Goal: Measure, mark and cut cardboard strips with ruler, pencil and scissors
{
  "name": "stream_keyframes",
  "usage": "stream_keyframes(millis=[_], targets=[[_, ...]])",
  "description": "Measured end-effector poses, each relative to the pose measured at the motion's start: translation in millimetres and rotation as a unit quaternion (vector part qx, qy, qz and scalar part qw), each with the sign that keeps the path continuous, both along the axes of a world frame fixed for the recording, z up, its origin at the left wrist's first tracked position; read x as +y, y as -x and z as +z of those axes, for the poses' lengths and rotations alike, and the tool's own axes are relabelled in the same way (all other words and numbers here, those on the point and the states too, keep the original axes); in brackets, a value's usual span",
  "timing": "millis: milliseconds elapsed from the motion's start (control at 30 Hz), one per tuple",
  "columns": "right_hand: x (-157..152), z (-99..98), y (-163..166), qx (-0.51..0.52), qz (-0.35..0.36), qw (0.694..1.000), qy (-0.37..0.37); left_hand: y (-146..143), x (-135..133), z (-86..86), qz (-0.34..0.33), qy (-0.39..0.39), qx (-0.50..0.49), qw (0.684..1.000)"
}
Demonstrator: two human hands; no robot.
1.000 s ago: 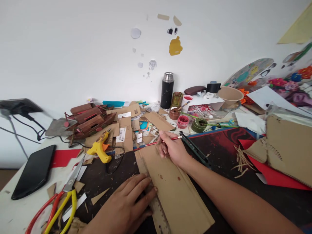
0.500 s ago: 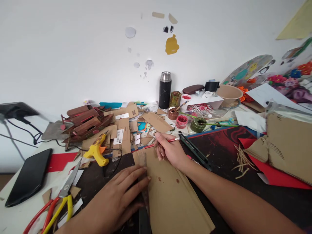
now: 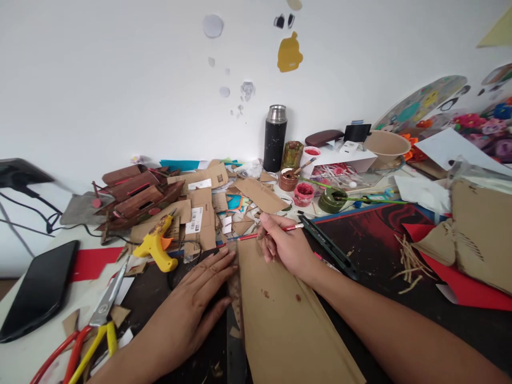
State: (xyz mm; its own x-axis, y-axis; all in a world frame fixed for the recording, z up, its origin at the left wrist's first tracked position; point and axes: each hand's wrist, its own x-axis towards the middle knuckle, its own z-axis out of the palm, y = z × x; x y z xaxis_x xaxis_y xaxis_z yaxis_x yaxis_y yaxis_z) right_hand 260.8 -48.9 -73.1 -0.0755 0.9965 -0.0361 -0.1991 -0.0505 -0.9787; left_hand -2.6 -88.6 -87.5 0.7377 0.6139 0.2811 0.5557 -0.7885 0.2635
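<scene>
Flat on the dark mat, long side running toward the body: brown cardboard sheet, a few dark stains on top. Along its left edge, a ruler-like strip, smudged, seemingly see-through. Left hand: spread, palm down, fingertips at the strip, nothing clasped. Right hand: curled round a red pencil, over the sheet's far end; pencil tip by the far left corner, contact impossible to tell. Sheet probably light, fairly stiff, dry rather than slick; likely to dent or crease under hard pressure. Strip perhaps readier to skid. For lifting, best taken by both long edges, lightly, clear of the corners; for steadying, better pressed from above with spread fingers.
</scene>
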Motion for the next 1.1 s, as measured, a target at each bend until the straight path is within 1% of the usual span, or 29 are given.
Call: stream_keyframes(millis=[333, 567, 767, 933, 1100], targets=[[-1.6, 2.5, 0.8, 0.0, 0.007, 1.0, 0.006, 1.6, -0.4, -0.4, 0.005, 0.022, -0.004, 1.0], [-2.4, 3.8, 1.4, -0.008, 0.0, 1.0, 0.018, 0.9, 2.9, 1.0, -0.006, 0.004, 0.006, 1.0], [-2.6, 5.1, 1.7, 0.006, 0.0, 1.0, 0.023, 0.4, 4.5, 0.8, -0.012, -0.01, 0.018, 1.0], [-5.0, 5.6, 3.0, -0.004, -0.022, 1.0, 0.016, 0.0, 3.8, 1.2, -0.015, -0.036, 0.036, 0.999], [-8.6, 3.8, 6.5, -0.014, -0.052, 0.999, 0.0, 1.6, 4.1, 1.3, -0.018, -0.035, 0.039, 0.998]])
